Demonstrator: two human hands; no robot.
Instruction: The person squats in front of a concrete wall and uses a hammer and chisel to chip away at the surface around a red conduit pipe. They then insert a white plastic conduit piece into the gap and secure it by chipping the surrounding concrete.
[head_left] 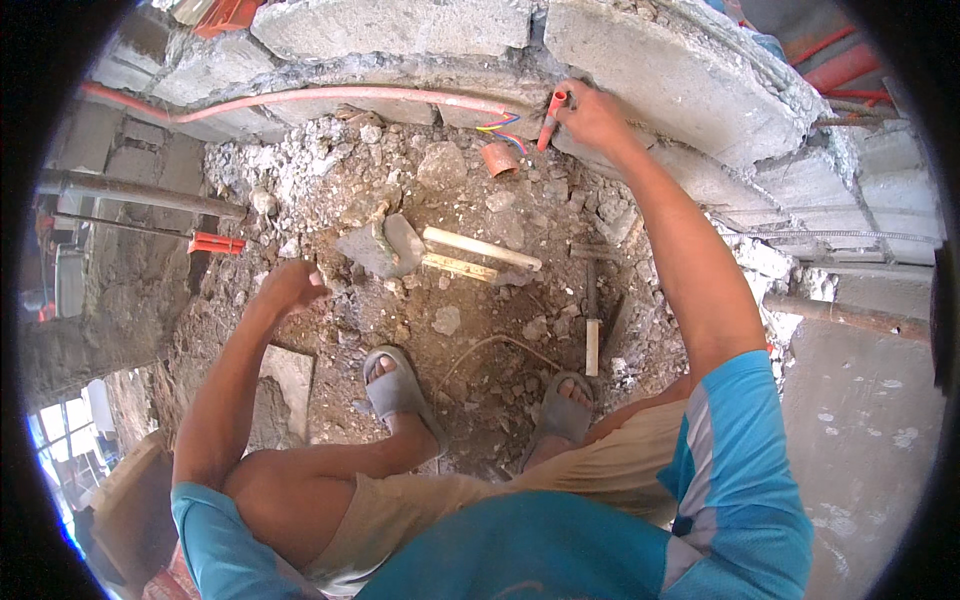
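- The rubble-strewn ground point(470, 350) is bordered at its far edge by a block wall point(390, 30), whose pieces are cracked and chipped.
- A long red conduit point(330, 93) is laid along the wall's foot, its end brought near the right hand.
- A hammer-like tool point(592, 300) with a pale grip is seen lying on the rubble, ahead of the right sandal point(566, 408).
- A pale stick point(482, 248) is set down across the middle, with a shorter yellow strip point(460, 267) placed just beside it.
- A flat grey plate point(385, 246) is left on the rubble, near the sticks' left ends.
- The left hand point(292, 288) is held low over the left side, its fingers partly curled; whether anything is gripped cannot be told.
- A short red tube point(551, 122) is grasped by the right hand point(592, 116), tilted, against the wall's foot.
- A short orange pipe piece point(499, 159) is lodged in the rubble, below coloured wires point(497, 125) exposed at the conduit's end.
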